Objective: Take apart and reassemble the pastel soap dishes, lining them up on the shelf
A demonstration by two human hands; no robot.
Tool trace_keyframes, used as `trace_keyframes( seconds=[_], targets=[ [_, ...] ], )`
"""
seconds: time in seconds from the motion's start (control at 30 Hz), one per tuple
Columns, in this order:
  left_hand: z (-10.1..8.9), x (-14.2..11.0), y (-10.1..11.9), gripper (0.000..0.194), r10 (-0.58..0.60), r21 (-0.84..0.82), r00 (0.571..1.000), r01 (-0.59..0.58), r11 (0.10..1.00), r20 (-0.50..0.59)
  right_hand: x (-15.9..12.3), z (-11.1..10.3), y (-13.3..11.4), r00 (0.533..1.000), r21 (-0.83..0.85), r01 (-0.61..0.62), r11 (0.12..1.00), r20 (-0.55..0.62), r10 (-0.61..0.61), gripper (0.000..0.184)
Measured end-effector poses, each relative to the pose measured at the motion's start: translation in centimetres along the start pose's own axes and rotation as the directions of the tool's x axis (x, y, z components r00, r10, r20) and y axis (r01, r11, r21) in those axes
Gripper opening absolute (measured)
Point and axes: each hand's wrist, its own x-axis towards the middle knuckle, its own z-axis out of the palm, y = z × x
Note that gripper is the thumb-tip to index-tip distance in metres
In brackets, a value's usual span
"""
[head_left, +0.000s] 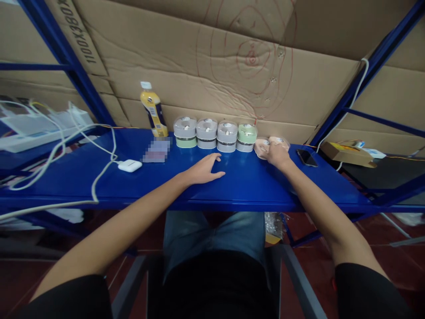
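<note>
My left hand [206, 170] lies flat on the blue shelf [232, 186], fingers stretched out, holding nothing, just in front of a row of several small round lidded containers [215, 134]. My right hand [277, 155] is closed round a pinkish container [264, 145] that lies at the right end of that row; part of it is hidden behind my fingers. The containers in the row stand upright against the cardboard wall, grey ones and a green one [246, 136].
A yellow bottle [153, 110] stands left of the row, beside a blurred card [156, 150]. A white charger [129, 165] with cables lies further left. A black phone [307, 157] rests right of my right hand. Blue rack posts frame both sides.
</note>
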Motion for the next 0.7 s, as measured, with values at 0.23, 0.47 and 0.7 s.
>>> trace_keyframes(
  seconds=[0.23,0.47,0.7],
  targets=[
    [0.1,0.1,0.1,0.08,0.015,0.025,1.0,-0.015,1.0,0.008,1.1,-0.8,-2.2,0.998,-0.118,-0.038,0.992,-0.05,0.033,0.041],
    [0.2,0.2,0.1,0.075,0.033,0.031,0.999,-0.033,0.999,0.001,2.7,-0.8,-8.0,0.96,0.071,0.057,0.996,-0.279,-0.035,0.065],
    [0.4,0.3,-0.4,0.071,0.047,0.032,0.999,-0.047,0.998,-0.018,4.7,1.0,-11.8,0.963,0.115,-0.136,0.984,-0.217,0.158,0.08]
  ],
)
